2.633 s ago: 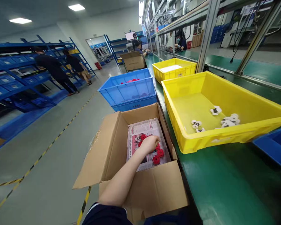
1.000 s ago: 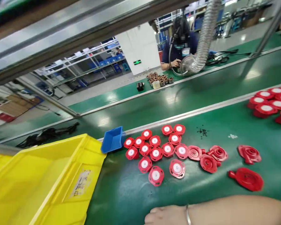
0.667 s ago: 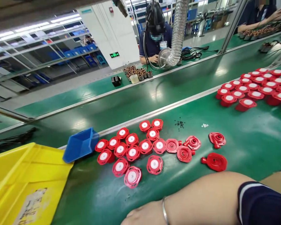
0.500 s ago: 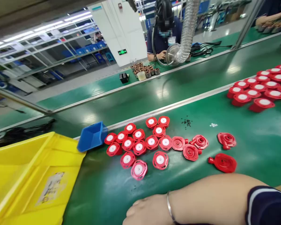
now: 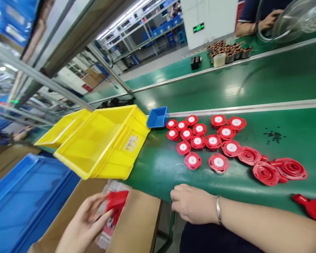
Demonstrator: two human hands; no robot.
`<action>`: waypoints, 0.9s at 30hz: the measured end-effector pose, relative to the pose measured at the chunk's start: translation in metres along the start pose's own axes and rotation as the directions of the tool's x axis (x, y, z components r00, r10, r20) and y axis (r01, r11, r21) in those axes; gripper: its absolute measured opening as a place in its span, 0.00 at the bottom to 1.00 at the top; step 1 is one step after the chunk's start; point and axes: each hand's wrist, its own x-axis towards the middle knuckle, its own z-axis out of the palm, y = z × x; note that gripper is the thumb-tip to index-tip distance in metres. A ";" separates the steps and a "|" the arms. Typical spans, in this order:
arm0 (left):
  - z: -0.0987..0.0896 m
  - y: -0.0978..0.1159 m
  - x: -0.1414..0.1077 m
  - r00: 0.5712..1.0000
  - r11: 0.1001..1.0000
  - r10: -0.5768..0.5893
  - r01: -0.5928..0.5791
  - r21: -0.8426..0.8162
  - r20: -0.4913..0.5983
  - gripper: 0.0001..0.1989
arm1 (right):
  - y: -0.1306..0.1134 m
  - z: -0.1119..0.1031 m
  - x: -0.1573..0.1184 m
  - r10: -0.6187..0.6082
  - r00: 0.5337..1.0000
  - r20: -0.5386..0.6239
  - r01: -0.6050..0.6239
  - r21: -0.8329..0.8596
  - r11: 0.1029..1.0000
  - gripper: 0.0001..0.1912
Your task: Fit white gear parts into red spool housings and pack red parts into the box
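My left hand (image 5: 88, 221) is over an open cardboard box (image 5: 137, 221), its thumb and fingers closed around a red plastic part (image 5: 117, 199). More red parts and clear plastic wrapping lie in the box below it, blurred. At the near edge of the green table, my right hand (image 5: 193, 203) rests with fingers curled; what they may hold is hidden. Beyond that hand, several red round housings with white discs (image 5: 218, 162) stand in a group. To their right lie red housings without discs, each with a spout (image 5: 265, 173).
A yellow bin (image 5: 116, 140) stands left on the table, a small blue tray (image 5: 158, 117) beside it. A blue crate (image 5: 23, 203) is at lower left. Small black pieces (image 5: 275, 136) lie at right. Across the table, a person's hand (image 5: 270, 20) is near copper-wound parts (image 5: 221, 49).
The view has swung left, bringing the cardboard box and blue crate into sight. My left hand now shows, with a red part in it. My right hand is at the table edge, fingers curled.
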 end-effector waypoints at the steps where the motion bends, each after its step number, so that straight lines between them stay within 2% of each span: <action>1: 0.014 0.008 0.005 0.999 0.999 0.037 -0.036 -0.019 0.035 0.28 | 0.000 -0.001 -0.001 0.001 1.000 0.009 -0.001 0.009 1.000 0.05; 4: 0.074 0.039 0.032 0.980 0.990 0.133 -0.126 -0.056 0.145 0.23 | 0.000 -0.001 -0.003 -0.010 1.000 0.015 0.010 0.018 1.000 0.06; 6: 0.112 0.058 0.048 0.963 0.988 0.140 -0.121 -0.096 0.231 0.23 | 0.000 0.000 -0.005 -0.019 1.000 0.005 0.019 0.010 1.000 0.06; 9: 0.145 0.073 0.059 0.944 0.987 0.145 -0.115 -0.115 0.298 0.24 | 0.001 0.002 -0.006 -0.014 1.000 -0.012 0.013 -0.005 1.000 0.06; 11: 0.149 0.073 0.060 0.955 0.984 0.145 -0.111 -0.140 0.259 0.26 | 0.002 0.003 -0.005 -0.009 1.000 -0.023 0.009 -0.006 1.000 0.07; 14: 0.143 0.066 0.057 0.984 0.972 0.113 -0.080 -0.222 0.138 0.23 | 0.003 0.003 -0.004 -0.014 0.999 -0.035 0.014 0.003 1.000 0.07; 16: 0.138 0.060 0.053 0.990 0.959 0.096 -0.065 -0.277 0.101 0.20 | 0.003 0.003 -0.004 -0.016 0.999 -0.043 0.017 0.019 1.000 0.06; 19: 0.136 0.055 0.051 0.988 0.951 0.106 -0.069 -0.300 0.109 0.19 | 0.004 0.003 -0.004 -0.009 0.999 -0.040 0.010 0.046 0.999 0.06; 22: 0.137 0.054 0.053 0.983 0.960 0.145 -0.113 -0.255 0.110 0.19 | 0.005 0.004 -0.004 -0.004 0.999 -0.037 0.006 0.065 0.998 0.06; 27: 0.134 0.065 0.057 0.952 0.958 0.261 -0.236 -0.163 0.161 0.17 | 0.006 0.008 -0.004 -0.011 0.998 -0.057 0.015 0.071 0.997 0.06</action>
